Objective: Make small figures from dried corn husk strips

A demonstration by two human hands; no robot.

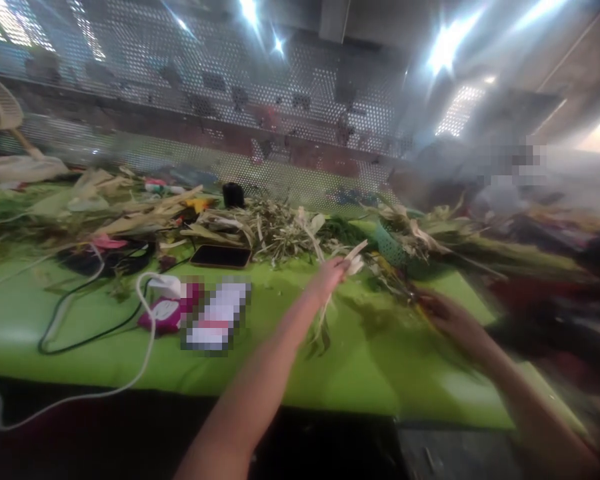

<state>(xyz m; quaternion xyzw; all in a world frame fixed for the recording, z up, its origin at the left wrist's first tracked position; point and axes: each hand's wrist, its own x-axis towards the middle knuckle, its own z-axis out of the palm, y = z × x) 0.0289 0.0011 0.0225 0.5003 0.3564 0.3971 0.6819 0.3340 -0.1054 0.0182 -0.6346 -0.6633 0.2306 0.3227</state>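
Stretched out over the green table, my left hand (333, 270) is closed on a small bunch of pale dried husk strips (355, 257). Thin leafy ends of the bunch (321, 337) hang below the fingers. My right hand (435, 310) is to the right, smeared by motion, with its fingers wrapped round a yellow-handled tool (427, 318). A metallic part shows ahead of those fingers, but blur hides the tool's exact kind. The two hands are apart. Just beyond them stands a green perforated basket (391, 245) with dried plant stalks in and around it.
A heap of dried stalks and husks (280, 230) runs along the back of the green table (280, 360). A dark phone (221, 257), a lit phone (219, 317), a magenta item (167, 319), a white charger (165, 287) and looping cables lie left. Blurred people are at right.
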